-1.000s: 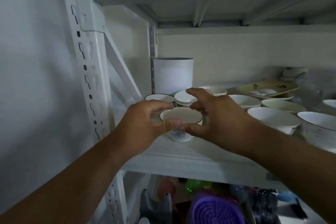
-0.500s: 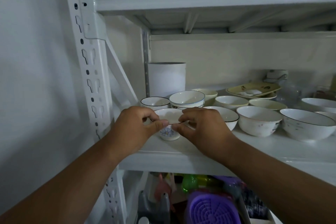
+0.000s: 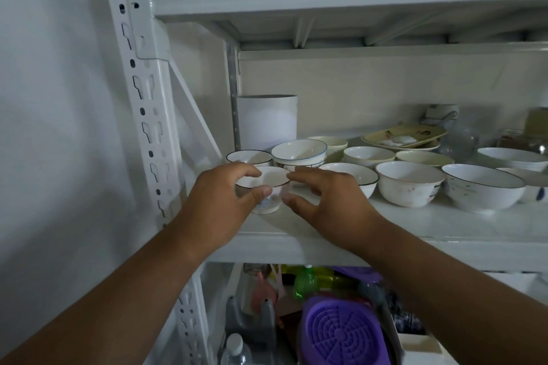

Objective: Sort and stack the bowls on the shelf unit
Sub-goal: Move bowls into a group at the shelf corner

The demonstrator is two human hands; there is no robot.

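A small white bowl [image 3: 268, 184] with a dark rim and a blue flower on its side stands near the left front of the white shelf [image 3: 444, 228]. My left hand [image 3: 219, 201] grips its left side, fingers over the rim and thumb on the front. My right hand [image 3: 326, 201] is at its right side, index fingertip on the rim and thumb against the wall. Just behind stand a small black-rimmed bowl [image 3: 249, 156] and a short stack of blue-rimmed bowls [image 3: 299, 152]. More white bowls [image 3: 409, 184] line the shelf to the right.
A white cylinder [image 3: 267, 121] stands at the back left corner. Plates [image 3: 403, 136] and glassware sit at the back right. The shelf's upright post [image 3: 148, 98] is close on the left. Below, a purple plastic item [image 3: 341, 332] and bottles fill the lower shelf.
The view has pulled back and shifted right, showing more bowls. Both hands stay at the small bowl, and my right hand's fingers have spread slightly along its right side.
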